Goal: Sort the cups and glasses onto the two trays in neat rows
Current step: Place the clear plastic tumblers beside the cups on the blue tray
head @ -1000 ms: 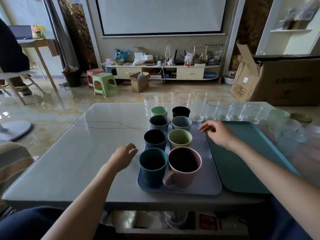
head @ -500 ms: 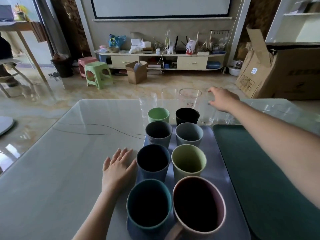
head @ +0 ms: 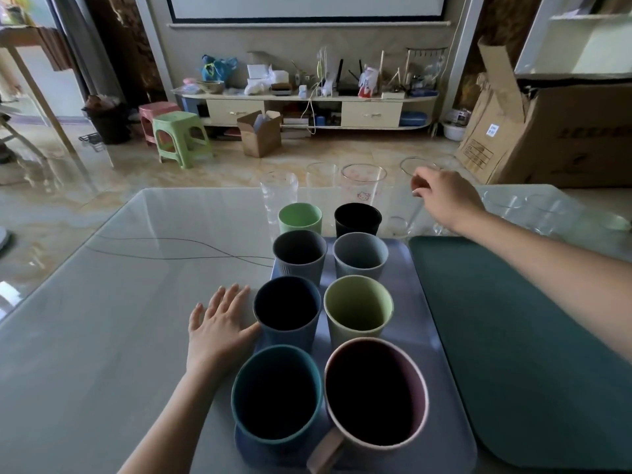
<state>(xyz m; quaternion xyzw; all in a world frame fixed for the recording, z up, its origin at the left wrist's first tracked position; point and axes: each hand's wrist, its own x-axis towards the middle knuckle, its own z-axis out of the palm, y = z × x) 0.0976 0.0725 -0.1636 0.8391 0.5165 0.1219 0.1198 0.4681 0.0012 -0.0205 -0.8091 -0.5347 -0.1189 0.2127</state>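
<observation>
Since half a second ago our right hand (head: 444,200) has closed round a clear glass (head: 408,200) past the purple tray (head: 429,323) — fingers curled on it, though the glass is see-through and hard to trace. Our left hand (head: 219,326) lies flat, fingers straight, touching the dark blue cup (head: 287,311). More glasses (head: 533,208) behind our right wrist blur out — the green tray (head: 519,336) under that forearm runs off frame.

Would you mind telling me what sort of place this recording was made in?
Most likely a home living room. A large white projection screen hangs on the far wall above a low cream media cabinet cluttered with routers and boxes, and small pink and green plastic stools stand on the glossy marble-look tiled floor.
</observation>
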